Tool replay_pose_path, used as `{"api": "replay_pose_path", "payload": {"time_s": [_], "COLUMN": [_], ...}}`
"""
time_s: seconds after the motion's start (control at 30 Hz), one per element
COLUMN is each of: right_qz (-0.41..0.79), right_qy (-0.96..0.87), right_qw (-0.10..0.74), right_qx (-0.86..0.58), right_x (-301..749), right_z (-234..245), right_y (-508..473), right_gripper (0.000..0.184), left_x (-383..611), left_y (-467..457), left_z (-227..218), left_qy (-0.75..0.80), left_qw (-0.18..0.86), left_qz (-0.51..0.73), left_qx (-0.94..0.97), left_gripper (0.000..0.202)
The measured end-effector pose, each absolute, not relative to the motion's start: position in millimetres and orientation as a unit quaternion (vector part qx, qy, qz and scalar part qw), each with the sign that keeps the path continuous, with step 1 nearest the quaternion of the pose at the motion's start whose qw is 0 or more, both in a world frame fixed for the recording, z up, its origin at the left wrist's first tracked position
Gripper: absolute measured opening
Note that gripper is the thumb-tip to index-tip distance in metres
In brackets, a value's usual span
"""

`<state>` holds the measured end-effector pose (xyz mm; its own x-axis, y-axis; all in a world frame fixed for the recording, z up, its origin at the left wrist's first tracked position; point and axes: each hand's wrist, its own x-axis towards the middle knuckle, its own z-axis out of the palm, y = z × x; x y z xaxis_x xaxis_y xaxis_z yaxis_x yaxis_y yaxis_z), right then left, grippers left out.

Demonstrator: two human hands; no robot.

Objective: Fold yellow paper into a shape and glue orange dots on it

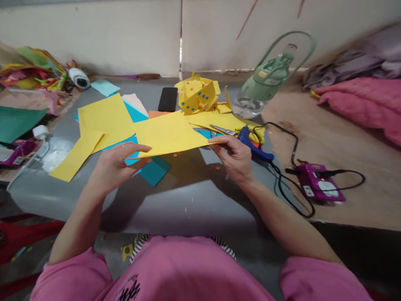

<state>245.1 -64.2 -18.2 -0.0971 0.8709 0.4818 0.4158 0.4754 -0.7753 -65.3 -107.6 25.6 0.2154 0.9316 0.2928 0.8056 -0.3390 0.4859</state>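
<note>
A flat yellow sheet (169, 133), which looks like craft foam or felt, is held up over the grey table between my two hands. My left hand (120, 161) pinches its near left corner between thumb and fingers. At the near right corner my right hand (233, 158) pinches it the same way. Behind the sheet stands a yellow paper-like craft piece (199, 95) with small blue and orange squares. Close to my right hand lie a blue glue gun (250, 142) and scissors (221, 129). Blue sheets (153, 170) lie partly under the held sheet.
More yellow sheets (105, 115) and a yellow strip (77, 156) lie left on the grey table (188, 213). A phone (168, 99) and a green-topped water bottle (266, 83) stand toward the back. Black cable runs to a purple power strip (319, 182). Pink fabric (363, 102) lies far right.
</note>
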Motion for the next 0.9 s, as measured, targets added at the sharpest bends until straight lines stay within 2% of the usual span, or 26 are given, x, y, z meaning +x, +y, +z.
{"api": "replay_pose_path", "payload": {"time_s": [0.07,0.13,0.2,0.3,0.37,0.43,0.57,0.63,0.8,0.9], "right_qz": [0.264,0.29,0.29,0.245,0.22,0.212,0.212,0.204,0.174,0.178], "right_qy": [-0.676,-0.687,-0.721,-0.747,-0.761,-0.799,-0.891,-0.909,-0.905,-0.876], "right_qw": [0.522,0.507,0.462,0.421,0.389,0.325,0.177,0.146,0.177,0.246], "right_qx": [-0.448,-0.433,-0.427,-0.454,-0.471,-0.459,-0.36,-0.333,-0.345,-0.375], "right_x": [244.3,245.1,248.0,254.9,259.6,262.7,262.1,259.2,252.9,252.7], "right_z": [-19.2,-20.5,-20.4,-18.1,-16.9,-17.6,-24.7,-29.7,-36.3,-31.1], "right_y": [-62.9,-60.5,-57.5,-52.9,-50.8,-49.6,-48.7,-48.2,-46.9,-47.8], "right_gripper": [0.014,0.013,0.015,0.024,0.016,0.014,0.022,0.027,0.03,0.023], "left_x": [-71.2,-69.9,-65.4,-59.2,-57.3,-57.2,-60.7,-63.2,-69.7,-69.2], "left_y": [-103.3,-102.5,-106.3,-117.1,-122.2,-123.0,-116.3,-113.2,-110.0,-112.8], "left_z": [27.7,26.9,24.5,21.7,21.2,20.3,12.6,7.4,5.5,13.0], "left_qy": [0.536,0.505,0.494,0.484,0.482,0.506,0.55,0.542,0.525,0.5], "left_qw": [0.154,0.166,0.093,-0.103,-0.186,-0.223,-0.236,-0.253,-0.294,-0.312], "left_qz": [0.318,0.323,0.311,0.327,0.346,0.349,0.335,0.346,0.357,0.388], "left_qx": [0.766,0.783,0.806,0.805,0.783,0.756,0.728,0.723,0.715,0.709], "left_gripper": [0.02,0.018,0.022,0.038,0.046,0.046,0.039,0.037,0.035,0.035]}}
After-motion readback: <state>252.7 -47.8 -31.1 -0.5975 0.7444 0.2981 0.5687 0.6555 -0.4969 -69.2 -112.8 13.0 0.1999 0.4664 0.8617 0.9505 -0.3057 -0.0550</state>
